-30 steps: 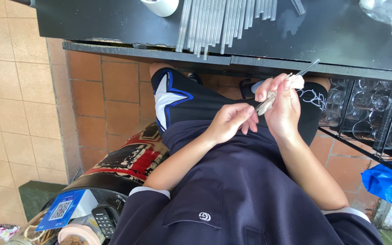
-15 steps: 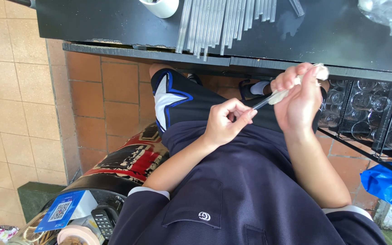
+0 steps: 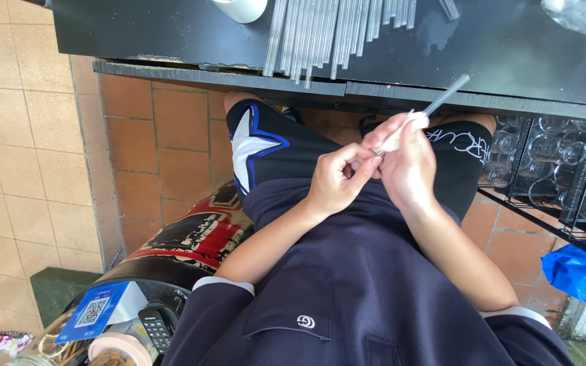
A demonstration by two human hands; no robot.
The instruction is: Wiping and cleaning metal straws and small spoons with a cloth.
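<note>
I sit with both hands raised over my lap. My right hand [image 3: 408,159] grips a thin metal straw [image 3: 444,95] with a wad of white cloth [image 3: 415,120] wrapped round it; the straw's free end points up and right toward the black counter. My left hand [image 3: 337,177] pinches the straw's lower end between thumb and forefinger, touching my right hand. On the black counter [image 3: 510,47] above lies a row of several more metal straws [image 3: 327,30], side by side, their ends reaching the counter's front edge.
A white cup [image 3: 242,8] stands on the counter at the left. A wire rack of glasses [image 3: 551,163] sits at the right, a blue plastic bag [image 3: 581,271] below it. Lower left holds a red and black stool [image 3: 191,237], a blue card [image 3: 93,312] and a calculator [image 3: 156,327].
My right hand swung the straw up and right toward the counter, then came back down and left. Both hands now sit closer together, with the left pinching the straw's lower end.
</note>
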